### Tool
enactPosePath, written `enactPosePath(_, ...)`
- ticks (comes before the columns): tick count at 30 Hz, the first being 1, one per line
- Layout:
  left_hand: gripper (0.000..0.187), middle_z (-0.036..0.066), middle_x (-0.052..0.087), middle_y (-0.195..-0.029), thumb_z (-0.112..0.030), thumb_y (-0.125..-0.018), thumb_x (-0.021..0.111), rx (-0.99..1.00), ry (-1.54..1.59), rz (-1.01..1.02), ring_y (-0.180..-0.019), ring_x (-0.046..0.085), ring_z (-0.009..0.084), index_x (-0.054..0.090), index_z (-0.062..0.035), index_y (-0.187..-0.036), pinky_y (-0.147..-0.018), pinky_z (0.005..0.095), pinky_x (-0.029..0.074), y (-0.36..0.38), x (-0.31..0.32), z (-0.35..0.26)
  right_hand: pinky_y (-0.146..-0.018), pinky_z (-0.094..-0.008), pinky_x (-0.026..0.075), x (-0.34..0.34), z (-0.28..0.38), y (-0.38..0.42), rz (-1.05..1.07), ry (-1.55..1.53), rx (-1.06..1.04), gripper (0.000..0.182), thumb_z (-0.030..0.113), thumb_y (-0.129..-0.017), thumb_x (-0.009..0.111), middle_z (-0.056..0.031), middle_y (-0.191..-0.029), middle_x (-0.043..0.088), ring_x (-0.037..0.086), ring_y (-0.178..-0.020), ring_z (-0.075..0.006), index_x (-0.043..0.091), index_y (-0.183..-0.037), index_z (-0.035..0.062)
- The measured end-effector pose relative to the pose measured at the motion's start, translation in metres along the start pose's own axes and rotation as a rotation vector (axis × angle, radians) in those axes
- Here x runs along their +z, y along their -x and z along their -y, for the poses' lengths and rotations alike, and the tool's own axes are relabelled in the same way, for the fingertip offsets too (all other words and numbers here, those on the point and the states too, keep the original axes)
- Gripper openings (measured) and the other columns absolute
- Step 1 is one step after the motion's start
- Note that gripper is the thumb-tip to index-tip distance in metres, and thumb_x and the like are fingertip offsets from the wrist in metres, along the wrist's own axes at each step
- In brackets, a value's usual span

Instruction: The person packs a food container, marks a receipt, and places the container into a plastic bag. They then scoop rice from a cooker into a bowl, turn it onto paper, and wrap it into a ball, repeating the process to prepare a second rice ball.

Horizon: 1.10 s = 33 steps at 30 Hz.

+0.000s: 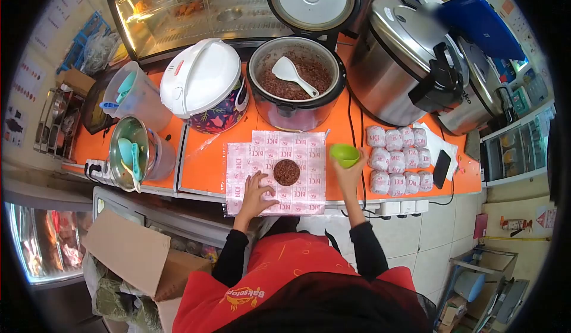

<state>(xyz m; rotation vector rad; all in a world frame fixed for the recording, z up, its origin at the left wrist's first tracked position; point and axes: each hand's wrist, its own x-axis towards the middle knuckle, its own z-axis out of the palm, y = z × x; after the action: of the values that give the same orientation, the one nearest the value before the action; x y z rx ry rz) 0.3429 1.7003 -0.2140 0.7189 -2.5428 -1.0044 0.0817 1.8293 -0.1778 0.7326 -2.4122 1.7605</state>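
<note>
A round mound of dark reddish rice (286, 172) lies on pink printed wrapping paper (309, 196) on the orange counter. Beside the mound, to its lower left, my left hand (257, 196) rests over the paper with fingers apart and nothing in them. My right hand (350, 175) grips a small green bowl (344, 155) just right of the paper. Behind the paper stands an open rice cooker (295, 116) with more dark rice and a white paddle (292, 76) in it. Several wrapped rice packets (395, 161) sit in rows at the right.
A floral cooker (219, 108) with a white lid stands behind left. Tubs with turquoise utensils (132, 157) are at the left. A large steel cooker (383, 59) rises behind right. A black phone (442, 169) lies beside the packets. Cardboard flaps (128, 244) stick up below left.
</note>
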Motion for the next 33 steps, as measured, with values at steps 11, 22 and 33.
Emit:
enactPosePath(11,0.015,0.010,0.049,-0.120,-0.027,-0.066,0.074,0.023,-0.029,-0.072,-0.125,0.032,0.0348,0.070,-0.0145,-0.074,-0.105,0.0528,0.014,0.000,0.012,0.006,-0.092,-0.0418,0.038,-0.007,-0.012,0.012,0.213,0.224,-0.337,0.055,0.017,-0.071,0.072,-0.0206,-0.128,0.040,0.044,-0.111,-0.0358,0.048,-0.117,0.0014)
enactPosePath(22,0.027,0.006,0.046,-0.130,-0.030,-0.069,0.073,-0.133,-0.019,0.338,-0.123,0.033,0.0282,0.068,-0.0194,-0.093,-0.103,0.0519,0.014,-0.009,-0.045,-0.014,-0.085,-0.0347,0.044,-0.028,-0.004,0.068,0.762,0.008,-0.190,0.024,0.005,-0.067,0.068,-0.0084,-0.090,0.064,0.059,-0.093,-0.0247,0.067,-0.091,0.0088)
enactPosePath(33,0.019,0.018,0.062,-0.068,-0.020,-0.087,0.056,-0.329,-0.182,-0.353,-0.059,0.062,0.0321,0.061,-0.0036,-0.094,-0.050,0.0396,0.045,-0.051,0.013,0.014,-0.051,-0.0423,0.045,0.036,-0.022,0.056,0.447,0.549,-0.145,0.017,0.017,-0.087,0.049,-0.0126,-0.072,0.062,0.058,-0.057,-0.0338,0.054,-0.101,0.0093)
